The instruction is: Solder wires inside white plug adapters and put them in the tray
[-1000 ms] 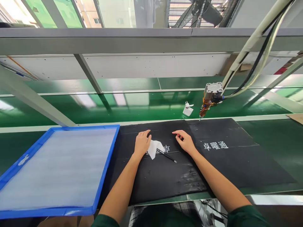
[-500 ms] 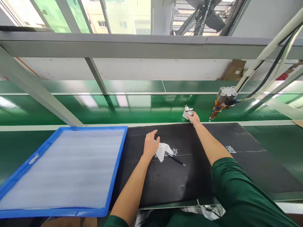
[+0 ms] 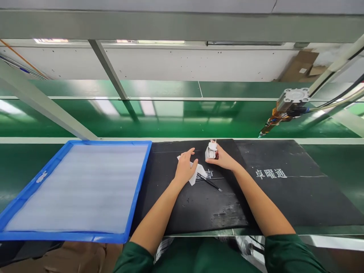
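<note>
Counter: a dark green counter, covered at the middle by a black mat, with a second black mat to the right, marked with white characters.
Room: a shiny green strip runs behind the counter; beyond are a pale panel and brown cardboard, with a grey beam crossing above.
Left side: a blue-rimmed tray with a whitish, cloudy interior.
Overhead tool: a metal-and-copper-coloured tool hangs tilted at the right.
White piece: small, boxy and white, with pale prongs at its top and a recess in the side facing the camera; finer detail is too small to tell.
Its place: held just above or on the middle mat's far part; contact is unclear.
Right hand: its grip is closed around the white piece.
Left hand: its grip is loosely open, over a white cloth; whether it touches is unclear.
Tweezers: black, pale-tipped tweezers lie partly on the cloth.
</note>
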Demonstrator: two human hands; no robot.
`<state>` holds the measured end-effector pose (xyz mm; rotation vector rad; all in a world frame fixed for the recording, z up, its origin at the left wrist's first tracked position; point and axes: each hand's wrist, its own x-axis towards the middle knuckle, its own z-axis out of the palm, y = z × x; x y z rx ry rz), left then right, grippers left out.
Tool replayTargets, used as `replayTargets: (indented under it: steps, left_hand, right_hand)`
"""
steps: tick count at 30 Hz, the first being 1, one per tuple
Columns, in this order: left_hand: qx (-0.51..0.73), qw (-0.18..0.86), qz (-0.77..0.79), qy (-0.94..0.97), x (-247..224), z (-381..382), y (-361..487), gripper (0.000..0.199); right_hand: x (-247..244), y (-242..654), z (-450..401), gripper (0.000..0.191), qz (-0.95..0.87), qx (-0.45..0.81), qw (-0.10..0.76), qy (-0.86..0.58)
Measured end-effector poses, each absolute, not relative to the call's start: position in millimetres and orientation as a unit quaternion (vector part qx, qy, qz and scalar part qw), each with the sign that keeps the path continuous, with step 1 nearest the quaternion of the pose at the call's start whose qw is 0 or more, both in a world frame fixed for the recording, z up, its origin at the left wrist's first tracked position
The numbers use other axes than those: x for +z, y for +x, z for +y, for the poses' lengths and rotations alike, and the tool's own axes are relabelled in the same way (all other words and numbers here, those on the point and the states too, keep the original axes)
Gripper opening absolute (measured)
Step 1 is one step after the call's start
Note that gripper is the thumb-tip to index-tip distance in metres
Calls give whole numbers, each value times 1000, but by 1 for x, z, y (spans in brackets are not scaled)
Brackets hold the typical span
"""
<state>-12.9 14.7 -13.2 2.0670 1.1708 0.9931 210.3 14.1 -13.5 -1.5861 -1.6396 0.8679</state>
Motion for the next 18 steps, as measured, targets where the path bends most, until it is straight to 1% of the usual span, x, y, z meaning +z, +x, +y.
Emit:
replayTargets:
  steps: [1, 3, 5, 8, 10, 13, 16, 18]
  left_hand:
    - [371, 287, 429, 772, -12, 12, -12, 48]
    - [368, 311, 417, 771, -10, 7, -10, 54]
    - [364, 346, 408, 762, -8, 2, -8, 62]
    - [368, 385, 409, 741, -5, -2, -5, 72]
    - [377, 392, 418, 728, -4, -3, -4, 70]
    - [392, 387, 428, 716, -4, -3, -3, 63]
    - [408, 381, 425, 712, -5, -2, -3, 65]
    - [423, 386, 418, 705, -5, -2, -3, 61]
  right_hand:
    - [-13, 206, 10, 80, -648, 349, 327, -592]
    - [-13, 197, 4, 69, -683, 342, 302, -571]
    - [-14, 187, 1, 57, -708, 287, 306, -568]
    - [-17, 177, -2, 50, -743, 180, 317, -561]
    - [-20, 173, -4, 50, -760, 133, 316, -552]
    - [-22, 171, -7, 51, -774, 94, 313, -542]
    - [-20, 170, -9, 51, -782, 58, 321, -531]
    - [-17, 169, -11, 52, -780, 44, 333, -528]
